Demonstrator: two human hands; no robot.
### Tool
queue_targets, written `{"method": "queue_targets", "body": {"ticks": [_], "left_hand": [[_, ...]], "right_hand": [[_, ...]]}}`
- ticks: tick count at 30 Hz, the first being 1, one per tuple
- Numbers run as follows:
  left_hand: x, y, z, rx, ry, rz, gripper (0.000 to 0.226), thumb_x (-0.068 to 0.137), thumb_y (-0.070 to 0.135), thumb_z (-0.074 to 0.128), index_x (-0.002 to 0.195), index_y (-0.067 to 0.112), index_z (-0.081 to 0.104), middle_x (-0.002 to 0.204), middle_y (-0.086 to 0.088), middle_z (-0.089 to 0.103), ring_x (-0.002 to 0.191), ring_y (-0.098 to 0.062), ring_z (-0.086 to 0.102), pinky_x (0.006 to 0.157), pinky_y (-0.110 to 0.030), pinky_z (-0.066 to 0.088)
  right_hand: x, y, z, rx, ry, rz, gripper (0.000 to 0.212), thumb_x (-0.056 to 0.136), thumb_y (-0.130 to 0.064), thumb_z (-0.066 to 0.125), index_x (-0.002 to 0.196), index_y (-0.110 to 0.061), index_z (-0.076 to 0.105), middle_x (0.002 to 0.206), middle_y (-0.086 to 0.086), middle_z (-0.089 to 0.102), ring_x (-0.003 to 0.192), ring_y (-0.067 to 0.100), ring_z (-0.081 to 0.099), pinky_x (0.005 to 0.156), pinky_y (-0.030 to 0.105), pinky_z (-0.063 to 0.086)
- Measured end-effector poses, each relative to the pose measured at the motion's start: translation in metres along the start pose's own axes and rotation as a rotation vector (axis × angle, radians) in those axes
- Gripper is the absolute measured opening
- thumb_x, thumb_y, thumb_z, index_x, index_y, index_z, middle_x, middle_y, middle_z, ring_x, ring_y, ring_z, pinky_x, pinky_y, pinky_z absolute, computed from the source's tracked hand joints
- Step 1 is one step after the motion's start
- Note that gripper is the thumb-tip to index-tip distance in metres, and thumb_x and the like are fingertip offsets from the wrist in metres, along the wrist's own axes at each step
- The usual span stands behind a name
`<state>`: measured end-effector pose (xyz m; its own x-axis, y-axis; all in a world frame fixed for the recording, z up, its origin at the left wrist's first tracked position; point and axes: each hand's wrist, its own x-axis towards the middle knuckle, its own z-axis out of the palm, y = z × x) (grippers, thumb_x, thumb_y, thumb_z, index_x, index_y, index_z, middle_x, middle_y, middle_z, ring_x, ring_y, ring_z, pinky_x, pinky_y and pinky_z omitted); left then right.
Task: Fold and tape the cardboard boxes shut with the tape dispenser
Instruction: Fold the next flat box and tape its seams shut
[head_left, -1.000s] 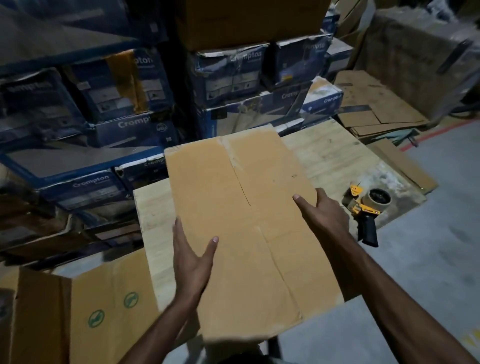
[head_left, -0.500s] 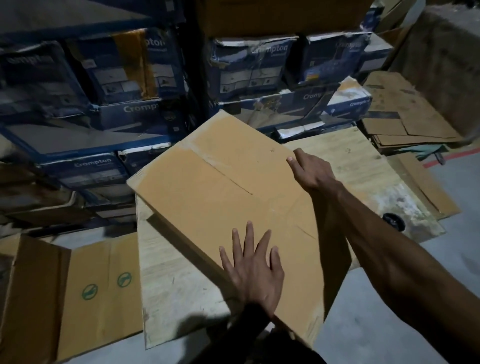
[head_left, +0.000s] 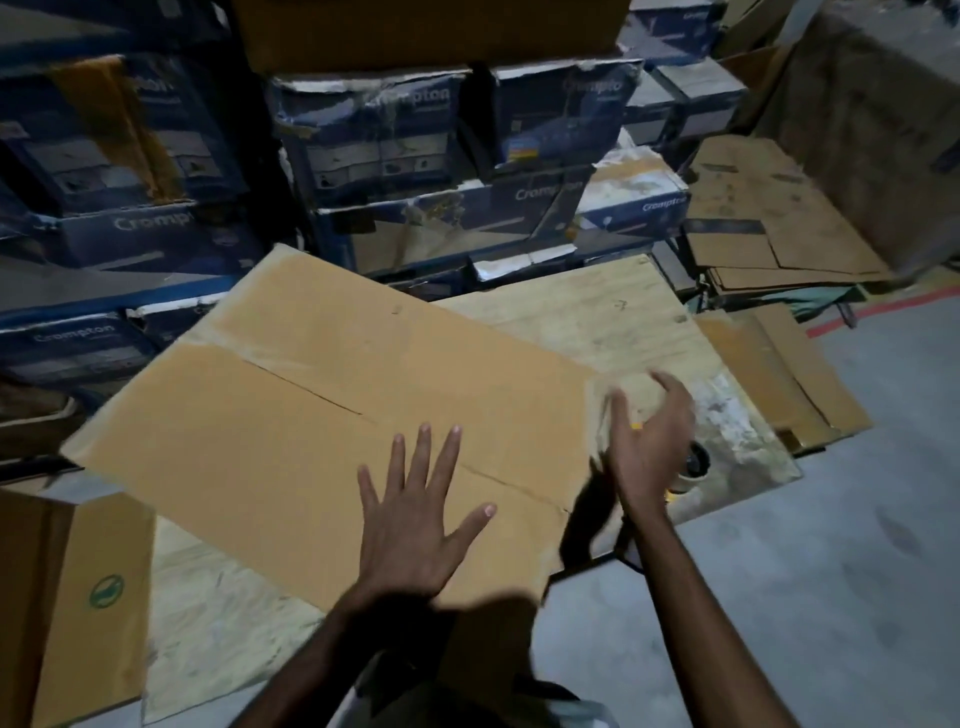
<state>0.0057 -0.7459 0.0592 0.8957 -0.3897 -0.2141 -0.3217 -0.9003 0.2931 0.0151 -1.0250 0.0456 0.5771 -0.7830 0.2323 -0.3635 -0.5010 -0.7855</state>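
I am pressing my left hand (head_left: 415, 519) flat on the flattened tan cardboard box (head_left: 291, 415), with my fingers straight and spread wide. The palm is sitting near the box's near edge. I judge that this is pinning the sheet so it cannot slide on the pale plywood tabletop (head_left: 597, 322) while my other hand is busy.

My right hand (head_left: 644, 447) is hovering just past the box's right end, blurred, with its fingers loosely curved and a wide gap to the thumb. It is gripping nothing that I can see. It is hanging over the yellow and black tape dispenser (head_left: 696, 465), which is lying on the table and mostly hidden behind it. Only the dark roll and a speck of yellow are showing. I take it I am going for the dispenser, though the box is not yet folded up.

The box is lying flat and skewed on the table. Its long axis is running diagonally from far left to near right, and the slit between its flaps is following that line. Its left corner is jutting off the table, towards the stacked blue printed cartons (head_left: 415, 130). A brown carton with a green round mark (head_left: 78, 597) is standing at my left.
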Motion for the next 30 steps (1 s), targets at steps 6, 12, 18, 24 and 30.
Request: {"method": "queue_targets", "body": {"ticks": [6, 12, 18, 24, 30], "left_hand": [[0.051, 0.072, 0.017, 0.051, 0.014, 0.186, 0.070, 0.099, 0.081, 0.015, 0.159, 0.055, -0.009, 0.168, 0.011, -0.029, 0.155, -0.022, -0.031, 0.121, -0.067, -0.012], [0.057, 0.082, 0.023, 0.055, 0.030, 0.177, 0.064, 0.103, 0.075, 0.015, 0.158, 0.056, -0.010, 0.168, 0.010, -0.030, 0.154, -0.021, -0.032, 0.121, -0.064, -0.016], [0.054, 0.084, 0.021, 0.047, 0.035, 0.165, 0.064, 0.102, 0.075, 0.015, 0.158, 0.056, -0.009, 0.168, 0.012, -0.031, 0.153, -0.019, -0.033, 0.121, -0.063, -0.018], [0.057, 0.081, 0.011, -0.094, -0.017, 0.165, 0.069, 0.099, 0.079, 0.026, 0.161, 0.054, 0.006, 0.170, 0.014, -0.024, 0.155, -0.015, -0.029, 0.121, -0.058, -0.021], [0.060, 0.058, -0.027, -0.798, -0.031, 0.041, 0.051, 0.092, 0.055, 0.069, 0.140, 0.041, 0.059, 0.156, 0.015, 0.048, 0.145, 0.000, 0.040, 0.126, -0.045, 0.028]], "right_hand": [[-0.038, 0.155, -0.041, 0.004, -0.227, 0.835, 0.075, 0.085, -0.045, 0.081, 0.141, -0.016, 0.041, 0.133, 0.015, 0.056, 0.123, 0.039, 0.056, 0.100, 0.052, 0.047], [-0.027, 0.187, -0.011, 0.219, -0.496, 0.824, 0.064, 0.084, -0.037, 0.084, 0.135, -0.023, 0.049, 0.127, 0.005, 0.062, 0.112, 0.030, 0.063, 0.099, 0.053, 0.054], [-0.018, 0.188, 0.013, 0.628, -0.509, 0.962, 0.018, 0.097, -0.003, 0.062, 0.111, -0.010, 0.053, 0.078, 0.014, 0.054, 0.056, 0.025, 0.052, 0.051, 0.036, 0.046], [0.015, 0.146, 0.005, 0.898, -0.391, 1.057, 0.014, 0.092, -0.015, 0.067, 0.090, -0.011, 0.053, 0.069, 0.001, 0.051, 0.049, 0.016, 0.046, 0.046, 0.026, 0.040], [0.054, 0.044, -0.022, 1.159, -0.394, 1.018, 0.024, 0.102, -0.020, 0.058, 0.079, -0.019, 0.049, 0.066, -0.007, 0.048, 0.048, 0.009, 0.044, 0.044, 0.022, 0.039]]}}
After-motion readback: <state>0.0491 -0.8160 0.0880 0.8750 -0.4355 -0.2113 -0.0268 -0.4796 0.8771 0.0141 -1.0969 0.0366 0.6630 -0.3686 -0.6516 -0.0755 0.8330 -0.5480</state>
